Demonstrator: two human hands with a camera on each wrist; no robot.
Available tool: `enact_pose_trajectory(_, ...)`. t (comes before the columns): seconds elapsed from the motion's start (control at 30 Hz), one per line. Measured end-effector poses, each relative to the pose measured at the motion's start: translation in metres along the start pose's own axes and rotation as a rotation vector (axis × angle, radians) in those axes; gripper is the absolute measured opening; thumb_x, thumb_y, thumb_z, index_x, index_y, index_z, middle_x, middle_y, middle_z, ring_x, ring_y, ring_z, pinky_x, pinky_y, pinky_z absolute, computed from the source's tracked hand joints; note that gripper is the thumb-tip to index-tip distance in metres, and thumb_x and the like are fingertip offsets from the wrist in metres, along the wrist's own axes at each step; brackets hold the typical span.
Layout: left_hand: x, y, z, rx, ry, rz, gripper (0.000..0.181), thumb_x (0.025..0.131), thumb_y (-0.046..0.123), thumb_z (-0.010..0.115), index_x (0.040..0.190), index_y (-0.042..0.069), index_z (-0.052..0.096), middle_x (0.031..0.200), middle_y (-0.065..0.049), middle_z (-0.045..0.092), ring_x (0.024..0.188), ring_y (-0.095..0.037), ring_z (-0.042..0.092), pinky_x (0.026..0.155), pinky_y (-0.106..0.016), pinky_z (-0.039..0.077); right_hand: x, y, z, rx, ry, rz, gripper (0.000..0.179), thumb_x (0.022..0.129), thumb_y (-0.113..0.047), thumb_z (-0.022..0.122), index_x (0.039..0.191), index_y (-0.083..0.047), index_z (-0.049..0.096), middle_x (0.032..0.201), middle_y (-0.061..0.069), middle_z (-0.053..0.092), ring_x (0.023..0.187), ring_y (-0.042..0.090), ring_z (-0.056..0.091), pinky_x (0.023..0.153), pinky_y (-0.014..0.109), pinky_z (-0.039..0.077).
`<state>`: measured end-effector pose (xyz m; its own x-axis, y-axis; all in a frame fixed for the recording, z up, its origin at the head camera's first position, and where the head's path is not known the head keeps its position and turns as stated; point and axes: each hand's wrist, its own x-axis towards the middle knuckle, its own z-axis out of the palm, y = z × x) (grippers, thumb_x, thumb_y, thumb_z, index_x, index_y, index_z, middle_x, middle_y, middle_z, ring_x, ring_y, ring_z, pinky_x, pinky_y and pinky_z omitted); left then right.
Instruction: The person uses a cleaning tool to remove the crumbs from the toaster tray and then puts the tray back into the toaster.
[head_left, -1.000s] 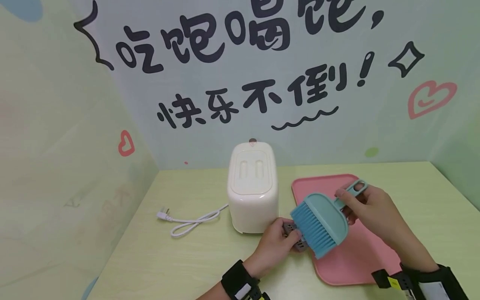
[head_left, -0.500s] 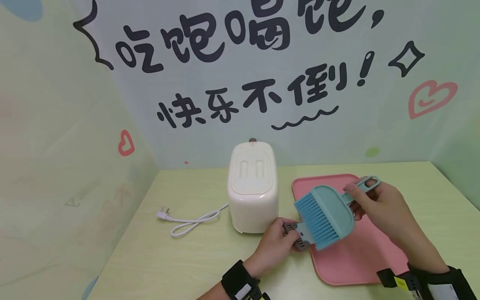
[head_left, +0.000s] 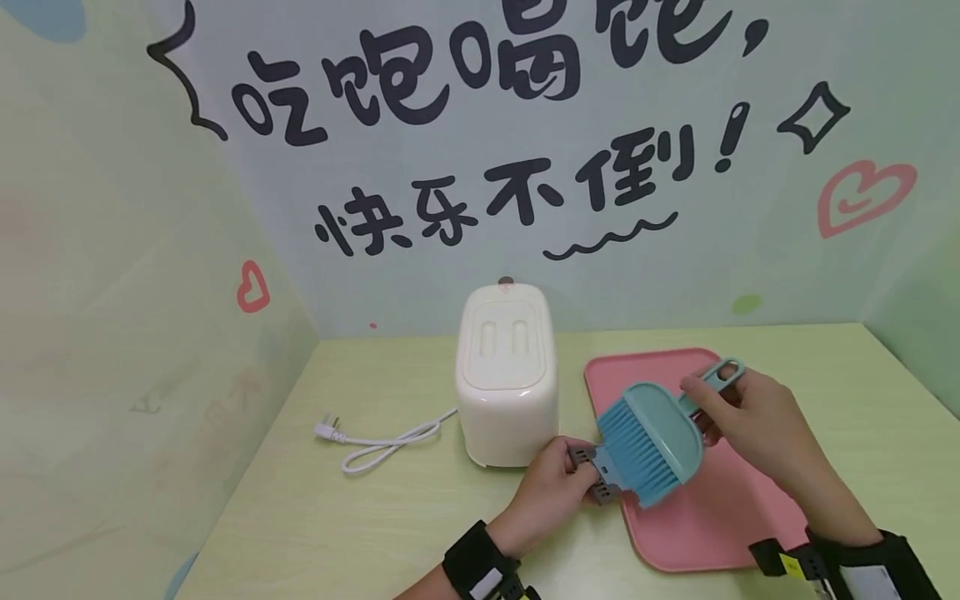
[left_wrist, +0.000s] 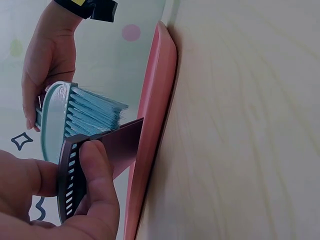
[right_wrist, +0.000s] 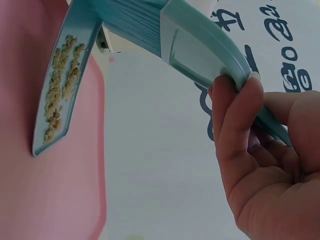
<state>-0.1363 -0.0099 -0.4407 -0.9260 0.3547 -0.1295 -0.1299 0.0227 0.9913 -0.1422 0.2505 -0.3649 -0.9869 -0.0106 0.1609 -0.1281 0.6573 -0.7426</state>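
My left hand (head_left: 546,492) pinches the grey slotted end of a toaster crumb tray (head_left: 603,493), thumb on one side. The crumb tray (right_wrist: 77,22) tilts over the pink tray, with its far edge close to it; light brown crumbs (right_wrist: 60,75) lie along its inside in the right wrist view. My right hand (head_left: 756,429) grips the handle of a light blue brush (head_left: 666,429) between thumb and fingers. The bristles (left_wrist: 95,111) overlap the crumb tray in the head view and hide much of it. The left wrist view shows them right beside its edge.
A white toaster (head_left: 504,408) stands just left of the hands, near the back wall. Its white cord (head_left: 390,446) and plug lie on the table to the left. The pink tray (head_left: 712,533) lies beneath both tools on the right.
The brush moved up and right, uncovering more of the crumb tray, then came slightly back down and left with my right hand. My left hand and the crumb tray have hardly moved.
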Motion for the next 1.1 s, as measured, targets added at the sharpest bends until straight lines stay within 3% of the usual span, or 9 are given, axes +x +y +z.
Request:
enact_pose_trajectory(0.13,0.0,0.0,0.0,-0.013,-0.004,0.015,0.03,0.101,0.005,0.06,0.13,-0.002,0.058,0.108,-0.009,0.075,0.094,-0.016,0.072,0.078,-0.027,0.06,-0.001,-0.003,-0.002,0.066,0.046,-0.017,0.039,0.108,-0.039,0.062,0.113,-0.001,0.07,0.074,0.006,0.071,0.062,0.019,0.068,0.061,0.031,0.056)
enact_pose_trajectory(0.3,0.0,-0.001,-0.001,-0.008,-0.009,0.03,0.031,0.1,0.005,0.059,0.131,-0.003,0.057,0.111,-0.009,0.076,0.098,-0.017,0.072,0.081,-0.029,0.061,-0.001,-0.008,0.007,0.183,0.027,-0.015,0.037,0.108,-0.037,0.063,0.111,0.0,0.068,0.078,0.008,0.071,0.065,0.021,0.069,0.065,0.03,0.059)
enact_pose_trajectory(0.57,0.002,0.0,-0.001,0.059,0.034,-0.008,0.033,0.1,0.007,0.062,0.132,-0.001,0.059,0.106,-0.006,0.071,0.094,-0.015,0.068,0.076,-0.028,0.058,0.001,-0.007,0.013,0.056,0.019,0.016,0.04,0.108,-0.04,0.062,0.108,-0.001,0.07,0.073,0.005,0.069,0.063,0.015,0.066,0.064,0.028,0.054)
enact_pose_trajectory(0.77,0.002,0.0,-0.001,0.054,0.033,-0.002,0.03,0.099,0.008,0.062,0.128,0.0,0.061,0.104,-0.006,0.072,0.089,-0.013,0.067,0.074,-0.025,0.055,0.0,-0.003,0.006,-0.032,0.12,-0.042,0.034,0.107,-0.038,0.064,0.107,-0.004,0.07,0.069,0.002,0.069,0.06,0.011,0.066,0.058,0.029,0.05)
enact_pose_trajectory(0.97,0.002,0.0,-0.002,0.039,0.022,0.017,0.032,0.1,0.009,0.062,0.13,-0.001,0.059,0.104,-0.005,0.073,0.089,-0.012,0.067,0.075,-0.024,0.055,-0.003,-0.009,0.008,0.169,0.108,-0.026,0.037,0.108,-0.038,0.063,0.109,-0.001,0.066,0.08,0.006,0.074,0.066,0.017,0.072,0.066,0.027,0.059)
enact_pose_trajectory(1.1,0.002,0.001,-0.001,0.07,0.033,0.022,0.033,0.098,0.009,0.061,0.129,-0.001,0.06,0.101,-0.004,0.072,0.089,-0.011,0.065,0.075,-0.024,0.053,-0.003,-0.01,0.017,0.177,0.104,-0.029,0.036,0.108,-0.038,0.063,0.108,-0.003,0.067,0.081,0.005,0.076,0.067,0.016,0.073,0.069,0.025,0.058)
